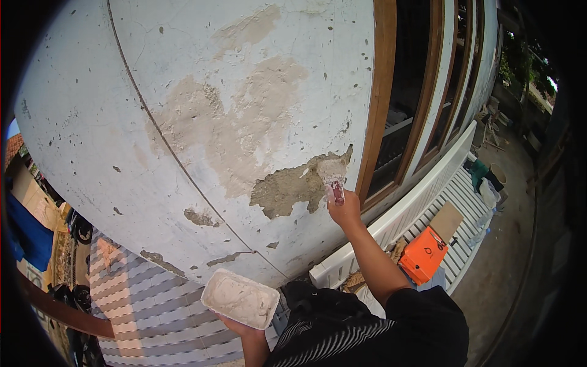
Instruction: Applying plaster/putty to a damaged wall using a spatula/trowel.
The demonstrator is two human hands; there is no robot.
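My right hand (346,210) is wrapped round the red handle of a putty knife (334,174). Its broad blade, smeared with pale filler, lies against the upper right of a bare grey-brown patch (287,188) in the white wall (318,92). My left hand (241,327) supports a white rectangular tub (240,298) from below, most of its fingers hidden beneath. Beige filler with a smooth, swirled surface fills the tub. Above the bare patch, a large area of beige filler (226,134) covers the wall.
Brown window frames (379,92) stand right of the patch. Below them, a white slatted bench (461,202) carries an orange box (424,254) and a piece of cardboard (446,220). A thin cable (160,131) runs down the wall. Motorbikes (79,229) stand at far left beyond striped tiles (147,300).
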